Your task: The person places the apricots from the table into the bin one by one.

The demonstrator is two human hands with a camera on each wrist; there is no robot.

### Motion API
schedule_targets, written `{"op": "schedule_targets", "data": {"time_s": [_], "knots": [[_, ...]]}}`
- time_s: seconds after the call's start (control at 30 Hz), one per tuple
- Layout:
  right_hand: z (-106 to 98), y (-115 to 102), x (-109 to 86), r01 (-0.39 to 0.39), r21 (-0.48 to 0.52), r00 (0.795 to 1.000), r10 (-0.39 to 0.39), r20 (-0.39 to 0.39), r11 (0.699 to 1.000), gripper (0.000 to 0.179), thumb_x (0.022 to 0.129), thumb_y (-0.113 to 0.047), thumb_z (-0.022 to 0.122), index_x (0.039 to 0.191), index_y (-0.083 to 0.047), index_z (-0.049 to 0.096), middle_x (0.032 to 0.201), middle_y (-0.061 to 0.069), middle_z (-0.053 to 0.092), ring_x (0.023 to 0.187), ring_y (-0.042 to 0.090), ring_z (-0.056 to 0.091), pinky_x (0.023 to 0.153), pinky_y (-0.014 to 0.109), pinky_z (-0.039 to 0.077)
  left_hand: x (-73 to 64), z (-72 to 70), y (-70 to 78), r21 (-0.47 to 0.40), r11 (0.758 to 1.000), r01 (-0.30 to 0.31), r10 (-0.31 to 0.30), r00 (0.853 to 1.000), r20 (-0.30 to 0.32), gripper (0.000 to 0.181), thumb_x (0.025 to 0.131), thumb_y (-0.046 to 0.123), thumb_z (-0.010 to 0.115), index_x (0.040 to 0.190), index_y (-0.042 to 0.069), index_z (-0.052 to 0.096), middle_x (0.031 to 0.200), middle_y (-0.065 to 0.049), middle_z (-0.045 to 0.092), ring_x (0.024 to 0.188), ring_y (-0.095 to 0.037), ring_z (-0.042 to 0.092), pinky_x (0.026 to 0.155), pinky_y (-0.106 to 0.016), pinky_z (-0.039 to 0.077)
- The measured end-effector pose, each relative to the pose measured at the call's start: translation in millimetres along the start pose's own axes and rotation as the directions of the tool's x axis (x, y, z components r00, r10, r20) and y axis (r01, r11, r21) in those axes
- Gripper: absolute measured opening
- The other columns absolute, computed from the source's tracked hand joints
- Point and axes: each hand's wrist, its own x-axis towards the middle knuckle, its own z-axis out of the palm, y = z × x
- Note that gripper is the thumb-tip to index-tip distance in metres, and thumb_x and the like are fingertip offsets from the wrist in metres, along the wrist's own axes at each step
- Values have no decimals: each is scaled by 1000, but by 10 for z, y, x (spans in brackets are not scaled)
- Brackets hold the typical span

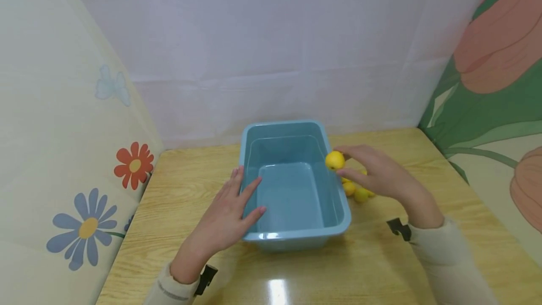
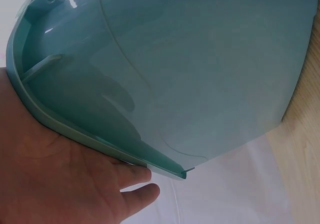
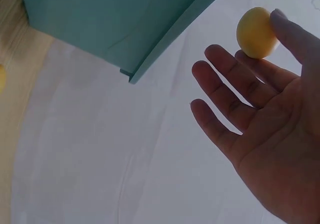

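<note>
A yellow fruit (image 1: 335,160) is being pinched between the thumb and index finger of the right grip (image 1: 387,173), sitting at the fingertips on the grip's left side. In the right wrist view, the other three fingers (image 3: 215,84) are being spread clear of the fruit. From above, the fruit is being seen against the right rim of a blue basin (image 1: 296,235), while a gap between fruit and basin is being shown from the right wrist. More yellow fruits (image 1: 349,188) are being carried by the bench (image 1: 190,173) just right of the basin, partly hidden by the right grip. At the near left, the basin's rim is being touched by the left grip (image 1: 230,211), its fingers loosely straight: thumb and index finger are being extended over the inside, the others outside. Farther out, the bench is being bordered by a white sheet (image 1: 271,36) at the far side.
</note>
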Motion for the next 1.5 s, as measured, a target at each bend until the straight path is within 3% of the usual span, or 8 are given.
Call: {"op": "schedule_targets", "data": {"time_s": [0.33,0.77,1.13,1.5], "knots": [[68,-170,88,92,35,995,-93,34,995,52,98,-27,70,144,-8,56,128,4,66,118,24,60,101,53,49,6,2,-12,10,1000,-9,9,1000,-4,71,103,58,46,161,20,30,169,-20,3,155,-38,7,123,-57,17],[167,-284,156,79,86,993,-87,83,993,54,98,-38,67,144,-12,56,130,0,65,118,24,60,101,51,50,5,1,-1,5,1000,-6,7,1000,-9,72,102,56,48,161,19,30,169,-19,3,155,-38,7,122,-57,18],[182,-276,147,97,86,991,-104,83,992,56,97,-36,70,147,-16,54,127,-2,66,117,19,61,98,49,53,3,2,9,2,1000,-2,2,1000,-10,71,103,58,46,161,20,30,169,-19,3,156,-36,7,122,-56,19],[177,-186,103,85,58,994,-89,59,995,54,97,-33,70,146,-16,54,127,-1,66,118,23,61,97,50,52,0,4,-1,2,1000,1,-1,1000,-12,73,102,61,43,161,20,29,170,-16,2,156,-35,4,122,-58,19]]}}
